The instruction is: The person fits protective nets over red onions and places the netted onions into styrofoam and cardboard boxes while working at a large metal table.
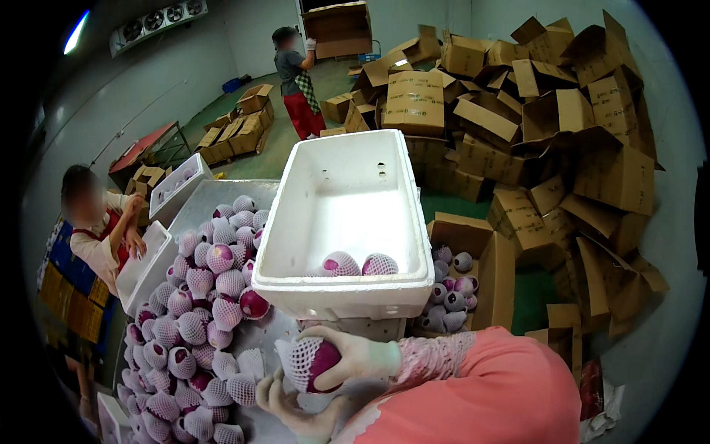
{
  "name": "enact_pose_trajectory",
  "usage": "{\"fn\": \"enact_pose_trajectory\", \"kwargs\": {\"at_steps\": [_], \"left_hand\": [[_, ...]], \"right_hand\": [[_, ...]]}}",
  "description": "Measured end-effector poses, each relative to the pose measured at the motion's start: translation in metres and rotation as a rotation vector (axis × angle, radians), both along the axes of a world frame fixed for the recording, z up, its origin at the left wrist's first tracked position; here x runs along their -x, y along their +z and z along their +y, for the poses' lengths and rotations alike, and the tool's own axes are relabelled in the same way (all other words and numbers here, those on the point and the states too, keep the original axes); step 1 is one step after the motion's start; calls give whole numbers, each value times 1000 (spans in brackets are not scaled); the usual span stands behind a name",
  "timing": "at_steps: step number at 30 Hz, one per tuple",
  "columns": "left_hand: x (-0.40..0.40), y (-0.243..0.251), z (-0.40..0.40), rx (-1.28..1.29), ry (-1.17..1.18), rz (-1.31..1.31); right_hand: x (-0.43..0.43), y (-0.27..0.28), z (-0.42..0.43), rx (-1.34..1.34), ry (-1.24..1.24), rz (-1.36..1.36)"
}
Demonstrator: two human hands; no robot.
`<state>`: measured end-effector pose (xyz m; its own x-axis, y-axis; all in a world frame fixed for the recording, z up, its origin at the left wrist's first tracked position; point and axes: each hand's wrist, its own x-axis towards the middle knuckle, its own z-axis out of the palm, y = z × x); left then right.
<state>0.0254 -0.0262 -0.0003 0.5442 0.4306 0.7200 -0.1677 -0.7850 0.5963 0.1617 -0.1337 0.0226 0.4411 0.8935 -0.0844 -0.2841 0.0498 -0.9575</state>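
My gloved right hand [355, 358] grips a purple round fruit [313, 363] from its right side. A white foam net sleeve covers the left part of that fruit; bare purple skin shows on the right. Just below it is my gloved left hand [299, 408], its fingers and thumb spread around an open space. Its fingertips come close to the net, and I cannot tell whether they touch. Beyond my hands stands a white foam box [344, 299], with a few netted fruits [341, 263] visible inside near its front wall. Many netted fruits [191, 327] lie heaped to the left.
The metal table [266, 333] carries the heap. A cardboard box [493, 283] with fruit stands right of the foam box, before piled cartons [527, 122]. One person [105, 233] works at a foam box [150, 266] on the left; another [299, 83] holds a carton [338, 30] farther back.
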Motion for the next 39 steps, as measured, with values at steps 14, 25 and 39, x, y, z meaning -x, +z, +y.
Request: {"fn": "enact_pose_trajectory", "kwargs": {"at_steps": [14, 25, 39], "left_hand": [[50, -75, 34, 412, 76, 161], [174, -67, 61, 67, 949, 868], [328, -161, 66, 72, 1563, 1362]], "right_hand": [[-215, 55, 13, 890, 20, -1258], [-259, -24, 25, 1411, 543, -1259], [-223, 39, 9, 796, 148, -1417]]}}
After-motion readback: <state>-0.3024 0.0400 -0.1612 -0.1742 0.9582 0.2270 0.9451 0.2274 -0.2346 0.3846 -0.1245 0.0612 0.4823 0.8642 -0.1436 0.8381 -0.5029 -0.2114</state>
